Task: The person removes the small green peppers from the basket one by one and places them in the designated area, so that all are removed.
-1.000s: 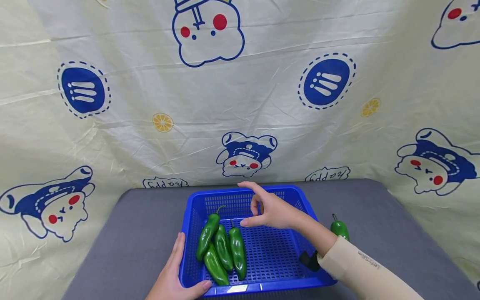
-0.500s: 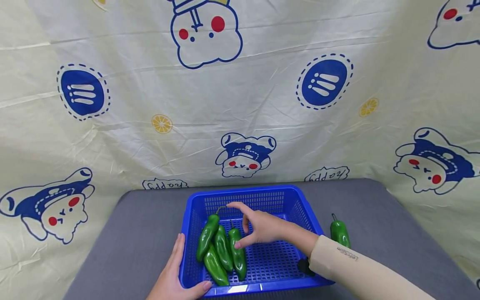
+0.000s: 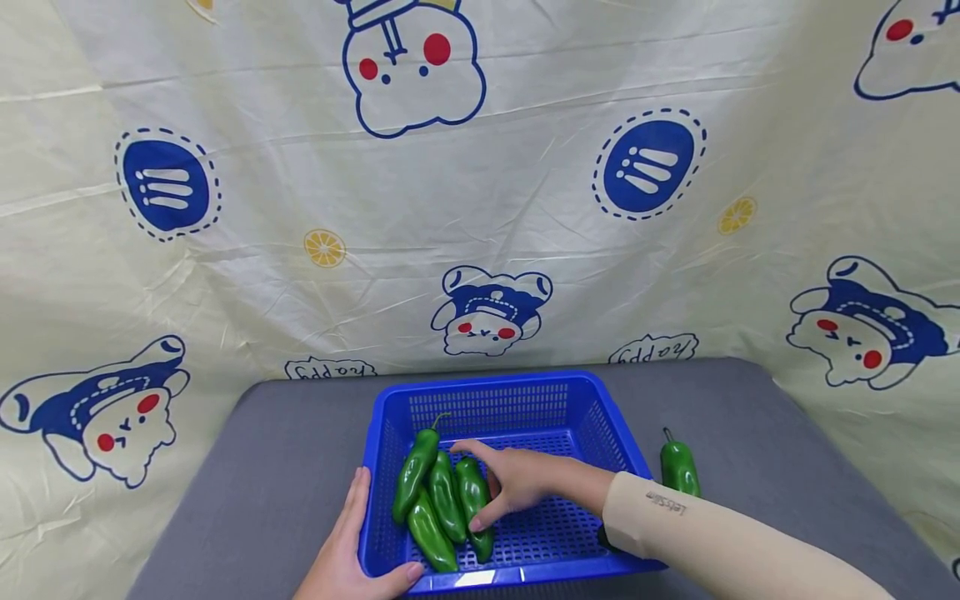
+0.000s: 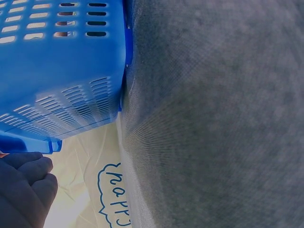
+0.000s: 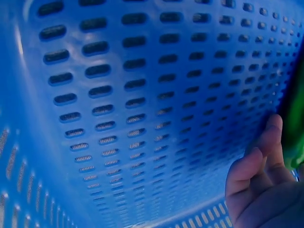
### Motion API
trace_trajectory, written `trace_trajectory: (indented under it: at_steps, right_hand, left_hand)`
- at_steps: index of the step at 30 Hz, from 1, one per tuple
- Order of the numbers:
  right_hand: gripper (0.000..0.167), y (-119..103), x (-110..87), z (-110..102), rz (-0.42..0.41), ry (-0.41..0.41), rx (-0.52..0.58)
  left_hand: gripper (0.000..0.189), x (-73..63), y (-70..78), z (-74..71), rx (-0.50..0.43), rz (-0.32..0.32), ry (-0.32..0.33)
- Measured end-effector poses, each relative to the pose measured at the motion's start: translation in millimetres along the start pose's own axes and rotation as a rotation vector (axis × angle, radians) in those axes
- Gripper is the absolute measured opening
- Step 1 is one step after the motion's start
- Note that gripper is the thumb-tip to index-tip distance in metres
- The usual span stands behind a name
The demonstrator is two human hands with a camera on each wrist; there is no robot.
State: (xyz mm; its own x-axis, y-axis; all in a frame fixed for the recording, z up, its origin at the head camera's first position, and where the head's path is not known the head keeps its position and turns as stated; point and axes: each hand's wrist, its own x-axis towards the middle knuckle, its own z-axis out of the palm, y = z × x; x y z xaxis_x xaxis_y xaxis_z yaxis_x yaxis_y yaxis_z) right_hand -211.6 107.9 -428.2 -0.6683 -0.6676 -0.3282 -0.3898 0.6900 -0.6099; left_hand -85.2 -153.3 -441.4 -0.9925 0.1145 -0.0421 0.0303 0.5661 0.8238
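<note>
A blue perforated plastic basket (image 3: 502,575) holds several green chili peppers (image 3: 417,473) grouped on its left side. My left hand (image 3: 347,554) rests against the basket's left front corner, its fingers extended along the outer wall and the thumb on the front rim. Inside the basket, my right hand (image 3: 517,479) reaches over the rightmost pepper (image 3: 471,487), thumb and index finger spread along its length. The thumb tip overlaps that pepper in the head view. In the right wrist view its fingers (image 5: 273,137) lie beside a green pepper (image 5: 295,118) at the frame's edge.
Another green pepper (image 3: 679,468) lies on the grey cloth-covered table (image 3: 300,433) to the right of the basket, partly hidden by the right sleeve (image 3: 720,533). A cream curtain (image 3: 247,292) with cartoon prints hangs behind and around the table.
My right hand has moved down and slightly left, from above the basket's middle to the rightmost pepper inside. My left hand and the basket have stayed in place.
</note>
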Motion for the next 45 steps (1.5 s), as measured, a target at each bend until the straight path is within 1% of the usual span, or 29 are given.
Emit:
trace_trajectory:
  at_steps: [3,9,14,18,22,30,36,38,45]
  right_hand:
    - [0.094,0,1.4,3,0.002,-0.013,-0.010]
    - [0.088,-3,1.8,7,0.016,-0.004,-0.055]
    - [0.085,-4,1.7,7,0.019,0.012,-0.049]
    - [0.084,-4,1.9,6,0.002,0.014,-0.022]
    - [0.084,-3,1.9,3,-0.021,0.020,0.023]
    - [0.085,-5,-1.2,-10,-0.047,0.021,0.107]
    - [0.084,-14,-12.6,-24,-0.067,0.035,0.155]
    - [0.083,-17,-18.8,-29,-0.072,0.045,0.157]
    - [0.084,-17,-43.8,-47,-0.104,0.075,0.150]
  left_hand:
    - [0.124,0.0,0.1,0.0,-0.005,0.003,-0.002]
    - [0.124,-0.3,0.6,0.5,-0.003,0.011,0.002]
    - [0.124,-0.4,0.3,0.8,-0.003,0.015,0.005]
    - [0.124,0.1,-0.5,1.3,-0.004,0.014,0.001]
    - [0.124,0.9,-0.9,1.7,-0.008,-0.001,-0.008]
    - [0.124,0.5,0.0,1.5,-0.015,-0.016,-0.011]
    - [0.123,-0.7,-0.4,0.7,-0.037,-0.009,-0.010]
    - [0.123,-0.9,-0.5,0.3,-0.039,-0.013,-0.009]
    - [0.124,-0.8,-2.3,-0.3,-0.027,0.020,0.004]
